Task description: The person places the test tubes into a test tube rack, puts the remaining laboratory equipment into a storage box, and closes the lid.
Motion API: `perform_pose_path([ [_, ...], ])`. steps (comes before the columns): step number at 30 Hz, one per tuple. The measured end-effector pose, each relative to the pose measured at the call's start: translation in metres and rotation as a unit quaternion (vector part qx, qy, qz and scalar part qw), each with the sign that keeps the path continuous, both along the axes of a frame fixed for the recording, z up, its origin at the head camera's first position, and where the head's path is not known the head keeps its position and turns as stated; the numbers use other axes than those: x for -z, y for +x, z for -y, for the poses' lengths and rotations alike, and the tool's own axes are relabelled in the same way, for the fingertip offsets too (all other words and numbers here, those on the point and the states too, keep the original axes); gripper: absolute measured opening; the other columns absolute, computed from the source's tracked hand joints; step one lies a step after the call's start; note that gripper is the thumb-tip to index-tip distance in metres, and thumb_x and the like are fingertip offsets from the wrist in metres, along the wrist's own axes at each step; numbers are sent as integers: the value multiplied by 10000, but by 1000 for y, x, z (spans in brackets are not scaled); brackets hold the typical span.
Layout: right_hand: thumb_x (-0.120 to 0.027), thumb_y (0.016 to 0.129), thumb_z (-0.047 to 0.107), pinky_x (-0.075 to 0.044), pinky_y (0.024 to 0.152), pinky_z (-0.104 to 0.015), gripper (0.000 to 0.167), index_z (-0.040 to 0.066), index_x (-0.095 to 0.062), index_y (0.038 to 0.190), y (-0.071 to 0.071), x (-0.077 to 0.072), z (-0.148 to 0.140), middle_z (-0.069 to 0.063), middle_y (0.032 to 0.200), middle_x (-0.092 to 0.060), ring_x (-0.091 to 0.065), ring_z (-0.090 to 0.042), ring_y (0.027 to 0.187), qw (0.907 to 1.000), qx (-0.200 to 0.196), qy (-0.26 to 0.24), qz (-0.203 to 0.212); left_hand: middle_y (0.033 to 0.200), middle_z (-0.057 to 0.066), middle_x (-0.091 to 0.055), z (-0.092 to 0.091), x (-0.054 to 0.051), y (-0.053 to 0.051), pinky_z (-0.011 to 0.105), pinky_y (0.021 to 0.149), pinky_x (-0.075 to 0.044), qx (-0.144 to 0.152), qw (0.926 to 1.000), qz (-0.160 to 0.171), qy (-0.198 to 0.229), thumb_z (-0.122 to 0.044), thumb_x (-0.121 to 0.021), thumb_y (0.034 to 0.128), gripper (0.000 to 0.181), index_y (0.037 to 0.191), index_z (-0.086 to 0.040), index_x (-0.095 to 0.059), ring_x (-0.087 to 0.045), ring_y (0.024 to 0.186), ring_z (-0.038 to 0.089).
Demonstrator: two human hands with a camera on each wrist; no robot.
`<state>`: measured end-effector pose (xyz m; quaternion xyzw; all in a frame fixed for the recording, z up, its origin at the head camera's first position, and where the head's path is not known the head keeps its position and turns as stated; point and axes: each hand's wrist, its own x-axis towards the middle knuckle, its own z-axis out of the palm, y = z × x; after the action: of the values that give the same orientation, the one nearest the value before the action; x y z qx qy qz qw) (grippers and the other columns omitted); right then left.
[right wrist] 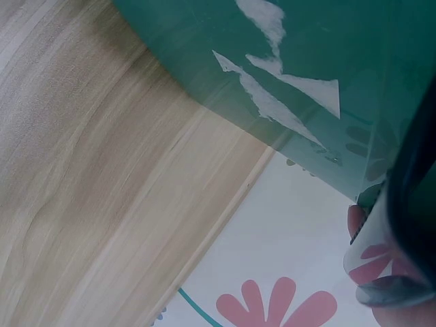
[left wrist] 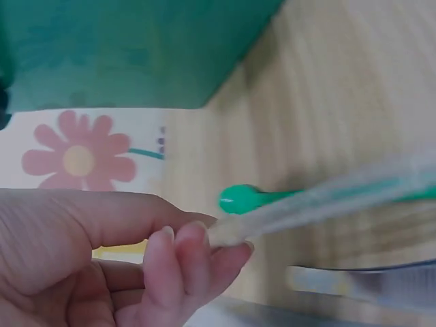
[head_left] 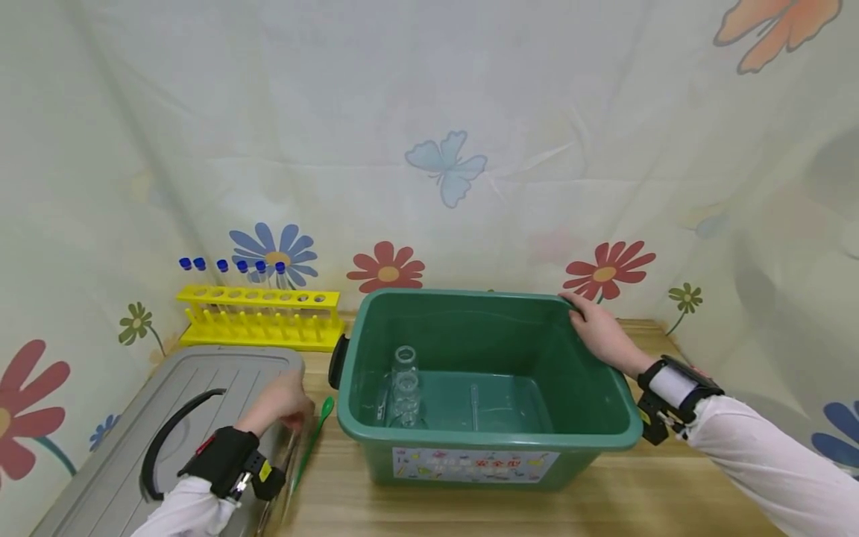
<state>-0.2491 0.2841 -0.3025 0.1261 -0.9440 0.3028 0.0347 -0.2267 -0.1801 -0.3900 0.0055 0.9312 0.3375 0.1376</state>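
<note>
My left hand [head_left: 285, 399] is over the right edge of a grey lid. In the left wrist view its thumb and fingertips pinch the end of a clear, slender rod [left wrist: 327, 204], blurred along its length. Beneath the rod, a green plastic spoon [head_left: 326, 408] lies on the wooden table. My right hand [head_left: 604, 337] grips the rim of a green plastic bin [head_left: 490, 438] at its back right corner. Inside the bin, at the left, are clear glass jars [head_left: 406, 388], and a thin clear piece [head_left: 474, 399] lies on its floor.
A yellow test tube rack [head_left: 262, 298] with several blue-capped tubes stands at the back left. The grey lid [head_left: 194, 373] with a black handle [head_left: 150, 447] covers the left side. Behind the table hangs a flower-printed cloth [head_left: 335, 112].
</note>
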Motion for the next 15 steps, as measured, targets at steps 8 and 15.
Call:
perform_pose_path([
  [8,-385,961,27,-412,560,-311,416,-88,-287,1349,1,1,0,-264,1144,-487,-497,-229,686,9999,-50,-96,-50,500,76,-557,6,-37,-3,300,481,-500,-147,9990,-138,391,28,-603,755,171,585,46,-601,-577,447,185],
  [15,-375,964,26,-407,548,-312,416,-83,-281,1354,1,1,0,-264,1145,-486,-491,-223,671,9999,-23,-101,5,599,90,-589,14,-92,2,277,510,-499,14,9954,-572,768,-26,-602,814,128,760,81,-644,-573,493,176],
])
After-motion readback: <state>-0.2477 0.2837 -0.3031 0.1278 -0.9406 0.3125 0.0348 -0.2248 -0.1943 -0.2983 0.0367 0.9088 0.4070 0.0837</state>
